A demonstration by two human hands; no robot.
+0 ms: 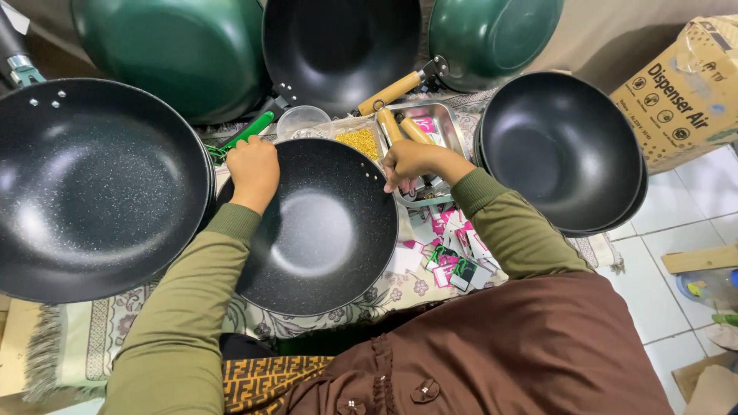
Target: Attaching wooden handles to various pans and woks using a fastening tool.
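Patterned floor mat (400, 288) carries a black speckled non-stick wok (311, 227), handle-less. Left hand (252, 173) curled shut over its far rim; right hand (411, 161) pinches at the rivet holes (374, 173) beside the grip. Judged rigid, moderately heavy, slick inside; hold by rim.

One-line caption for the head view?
Both hands, left and right, steady a black wok among stacked pans.

Black speckled wok (319, 230), green pans (177, 54), olive sleeves (192, 307), brown skirt (523, 346), floral cream mat (400, 288).
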